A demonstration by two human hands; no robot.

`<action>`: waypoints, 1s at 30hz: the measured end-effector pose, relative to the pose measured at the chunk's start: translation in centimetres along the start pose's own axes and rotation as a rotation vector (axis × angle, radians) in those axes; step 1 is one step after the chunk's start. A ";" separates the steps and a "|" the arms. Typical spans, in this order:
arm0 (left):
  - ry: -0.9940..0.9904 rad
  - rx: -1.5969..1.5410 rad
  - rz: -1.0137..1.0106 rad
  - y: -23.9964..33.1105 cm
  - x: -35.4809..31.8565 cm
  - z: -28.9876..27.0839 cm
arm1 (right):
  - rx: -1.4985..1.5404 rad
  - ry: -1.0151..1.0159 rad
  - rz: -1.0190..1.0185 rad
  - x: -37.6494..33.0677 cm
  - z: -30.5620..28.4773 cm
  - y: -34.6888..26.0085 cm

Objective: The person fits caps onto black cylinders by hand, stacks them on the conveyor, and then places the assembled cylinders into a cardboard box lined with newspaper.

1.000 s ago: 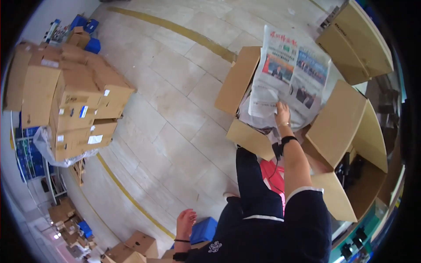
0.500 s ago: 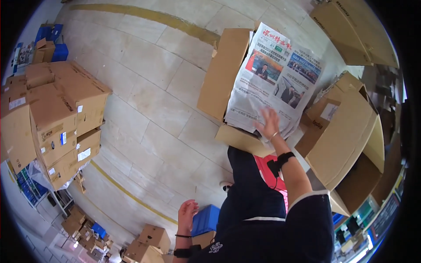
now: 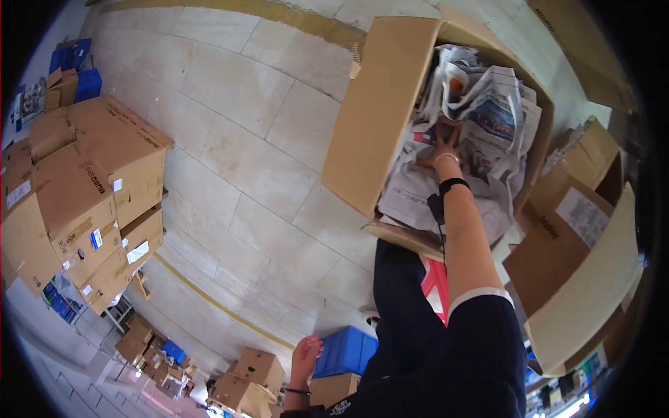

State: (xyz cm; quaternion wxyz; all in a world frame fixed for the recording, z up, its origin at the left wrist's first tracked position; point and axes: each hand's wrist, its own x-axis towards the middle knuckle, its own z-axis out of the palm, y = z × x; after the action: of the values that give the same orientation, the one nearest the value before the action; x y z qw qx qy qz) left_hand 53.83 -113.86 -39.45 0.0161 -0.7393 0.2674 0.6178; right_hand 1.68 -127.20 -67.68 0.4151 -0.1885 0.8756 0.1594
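Note:
My right hand (image 3: 446,150) reaches down into an open cardboard box (image 3: 380,115). Its fingers are spread and press on crumpled newspaper (image 3: 496,115), which bunches up around them inside the box. Beneath the paper, whatever the box holds is hidden. My left hand (image 3: 305,355) hangs low at my left side, away from the box, near a blue plastic crate (image 3: 346,350). Its fingers are bent loosely, and nothing shows in them.
Stacked brown cartons (image 3: 90,181) stand on the left. Another open carton (image 3: 578,279) is close by on the right. Smaller boxes (image 3: 254,373) lie at the lower left. A red and white item (image 3: 435,285) is beside my leg. Yellow lines (image 3: 223,306) mark the tiled floor.
My right hand has pushed the newspaper down into the box. The sheets lay flat on top before and are now crumpled inside. My left hand stays low at my side.

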 end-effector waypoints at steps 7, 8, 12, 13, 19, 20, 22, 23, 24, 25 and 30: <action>0.035 -0.027 0.040 -2.3 -0.5 -0.8 | 0.027 0.381 -0.124 -4.0 2.7 2.4; 0.014 -0.026 0.056 -2.3 -1.1 -0.9 | -0.019 0.468 -0.175 -6.6 2.4 3.4; -0.027 -0.111 0.144 -4.3 -3.7 -1.0 | 0.052 -0.087 -0.100 -13.1 4.1 6.3; -0.014 -0.109 0.195 -6.1 -4.4 -1.7 | -0.085 -0.027 -0.127 -15.5 4.7 5.0; 0.160 -0.233 0.464 -18.9 -10.2 -6.0 | 0.031 0.402 -1.016 -30.8 6.7 -3.2; 0.255 -0.318 0.489 -20.5 -11.8 -6.8 | -0.001 0.362 -1.185 -32.7 8.4 -4.2; 0.263 -0.292 0.456 -24.5 -15.6 -8.8 | -0.332 0.097 -1.211 -42.5 11.2 -8.4; 0.324 -0.372 0.493 -27.1 -17.6 -9.5 | -0.471 0.256 -1.368 -48.9 13.7 -8.9; 0.419 -0.457 0.540 -30.4 -20.4 -10.0 | -0.583 0.250 -1.492 -58.8 15.5 -10.0; 0.453 -0.506 0.562 -33.4 -22.3 -10.6 | -0.702 0.243 -1.573 -66.4 17.5 -10.1; 0.733 -0.880 0.557 -49.5 -32.0 -12.1 | -0.752 -0.065 -2.140 -91.0 35.1 -4.6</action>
State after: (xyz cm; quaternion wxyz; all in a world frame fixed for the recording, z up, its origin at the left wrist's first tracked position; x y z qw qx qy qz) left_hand 82.32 -63.72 -22.28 -0.5429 -0.7428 0.1590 0.3580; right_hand 80.39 -97.92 -17.82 0.2776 -0.9486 0.1504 -0.0197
